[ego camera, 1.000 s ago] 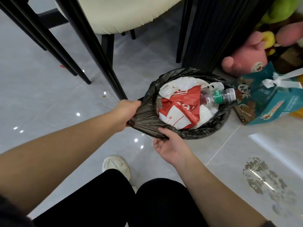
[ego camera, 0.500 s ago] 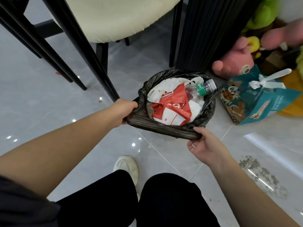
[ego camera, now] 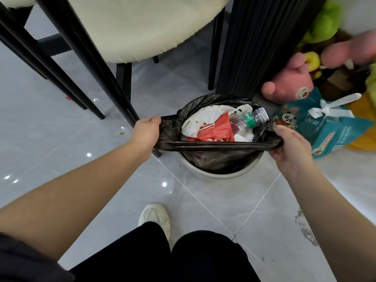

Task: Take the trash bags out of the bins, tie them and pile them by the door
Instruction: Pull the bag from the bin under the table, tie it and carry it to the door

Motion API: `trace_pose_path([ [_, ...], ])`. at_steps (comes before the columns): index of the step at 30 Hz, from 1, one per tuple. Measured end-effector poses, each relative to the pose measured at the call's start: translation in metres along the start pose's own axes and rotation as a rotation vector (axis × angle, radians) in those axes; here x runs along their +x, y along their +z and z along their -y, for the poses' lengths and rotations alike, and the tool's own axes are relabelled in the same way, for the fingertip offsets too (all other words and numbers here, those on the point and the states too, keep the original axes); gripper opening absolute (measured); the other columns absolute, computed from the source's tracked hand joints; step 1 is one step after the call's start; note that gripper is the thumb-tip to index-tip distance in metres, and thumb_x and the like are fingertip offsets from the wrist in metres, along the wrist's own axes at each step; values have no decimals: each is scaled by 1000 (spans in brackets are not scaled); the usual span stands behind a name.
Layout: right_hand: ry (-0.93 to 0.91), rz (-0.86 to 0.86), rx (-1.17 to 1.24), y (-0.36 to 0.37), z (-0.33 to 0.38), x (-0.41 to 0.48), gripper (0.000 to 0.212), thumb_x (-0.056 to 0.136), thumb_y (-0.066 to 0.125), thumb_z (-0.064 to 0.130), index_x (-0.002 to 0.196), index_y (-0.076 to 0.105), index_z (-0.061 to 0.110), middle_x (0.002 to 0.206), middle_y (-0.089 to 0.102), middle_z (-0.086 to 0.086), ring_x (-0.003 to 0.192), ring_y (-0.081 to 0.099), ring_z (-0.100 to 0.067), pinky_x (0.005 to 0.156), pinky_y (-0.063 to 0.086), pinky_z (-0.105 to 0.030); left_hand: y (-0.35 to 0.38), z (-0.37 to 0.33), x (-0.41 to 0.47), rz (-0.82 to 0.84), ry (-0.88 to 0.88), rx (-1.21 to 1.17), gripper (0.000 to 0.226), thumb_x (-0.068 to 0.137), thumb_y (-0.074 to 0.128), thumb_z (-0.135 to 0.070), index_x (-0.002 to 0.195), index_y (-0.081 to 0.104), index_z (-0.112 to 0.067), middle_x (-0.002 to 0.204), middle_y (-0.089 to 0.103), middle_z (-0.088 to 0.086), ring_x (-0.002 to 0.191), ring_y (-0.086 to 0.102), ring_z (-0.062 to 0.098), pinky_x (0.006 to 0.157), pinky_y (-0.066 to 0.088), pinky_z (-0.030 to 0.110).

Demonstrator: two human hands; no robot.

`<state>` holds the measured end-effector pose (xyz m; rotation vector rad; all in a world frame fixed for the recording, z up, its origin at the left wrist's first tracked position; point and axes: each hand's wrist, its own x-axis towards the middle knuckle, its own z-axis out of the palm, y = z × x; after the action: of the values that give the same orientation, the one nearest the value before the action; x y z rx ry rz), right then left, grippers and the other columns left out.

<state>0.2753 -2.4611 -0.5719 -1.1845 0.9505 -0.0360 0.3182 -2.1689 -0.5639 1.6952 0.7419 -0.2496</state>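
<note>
The left hand [ego camera: 147, 131] and right hand [ego camera: 291, 147] each clench the black trash bag [ego camera: 215, 159] rim, stretched taut between them over the bin [ego camera: 219, 173].

Glossy grey tiled floor [ego camera: 61, 127] catching small ceiling-light reflections. Cream-cushioned chair [ego camera: 142, 23] on black legs behind, beside a dark ribbed panel [ego camera: 260, 37]. Plush toys [ego camera: 289, 84] and a teal gift bag [ego camera: 329, 129] heaped at right.
</note>
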Motion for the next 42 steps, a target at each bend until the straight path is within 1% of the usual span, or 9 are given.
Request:
trace_pose_path([
  [12,369,90,-471,-7,30,46,28,88,64,17,68,44,19,57,47,2,53,37,-8,33,29,-9,-2,-1,22,-34,10,214,10,90,50,-13,93,60,-10,87,58,13,79,57,27,73,50,36],
  [15,90,-12,-666,-4,33,55,20,89,57,11,71,48,12,67,47,-9,54,41,-18,36,36,-17,-1,-5,24,-141,220,113,14,94,45,-17,96,58,-13,74,55,2,70,52,19,73,46,30],
  [20,-442,-108,-641,15,39,59,27,84,46,23,101,64,15,97,64,-10,94,58,-25,89,47,-38,5,-10,14,-188,406,70,13,95,42,-16,92,55,-14,65,50,-2,54,46,9,52,41,20],
  [25,-323,-38,-806,40,48,66,21,77,56,28,63,58,12,75,61,-9,83,61,-31,71,49,-41,10,-16,41,-32,141,311,30,84,54,-27,94,67,-2,94,70,19,87,66,35,87,54,46],
  [28,-408,-77,-762,55,60,66,21,85,53,28,73,59,12,87,60,-14,93,60,-33,80,49,-42,23,-30,49,-56,148,377,32,91,48,-24,106,66,-3,106,68,20,97,63,36,90,52,41],
  [32,-630,-61,-419,65,73,50,30,94,47,23,86,61,-2,77,56,-15,79,60,-16,75,46,-39,30,-47,38,-200,435,170,27,100,34,-21,99,58,-9,88,58,4,86,55,23,73,41,27],
  [35,-683,14,-328,63,73,34,26,95,44,28,74,54,15,67,44,6,57,44,7,62,39,-22,23,-45,14,-182,597,76,25,100,34,-19,80,47,-12,69,42,-8,65,41,5,58,34,11],
  [40,-648,358,-303,63,65,-4,21,87,51,39,76,67,28,83,61,-7,81,55,-20,79,48,-43,21,-51,-10,75,670,221,5,91,54,-19,96,56,-21,71,61,4,65,54,10,58,41,14],
  [42,-656,503,-320,65,64,-20,19,89,53,33,80,68,28,85,63,-12,82,58,-24,80,48,-45,31,-55,-18,194,714,345,28,88,60,-20,113,51,-26,65,60,9,56,51,6,53,39,14],
])
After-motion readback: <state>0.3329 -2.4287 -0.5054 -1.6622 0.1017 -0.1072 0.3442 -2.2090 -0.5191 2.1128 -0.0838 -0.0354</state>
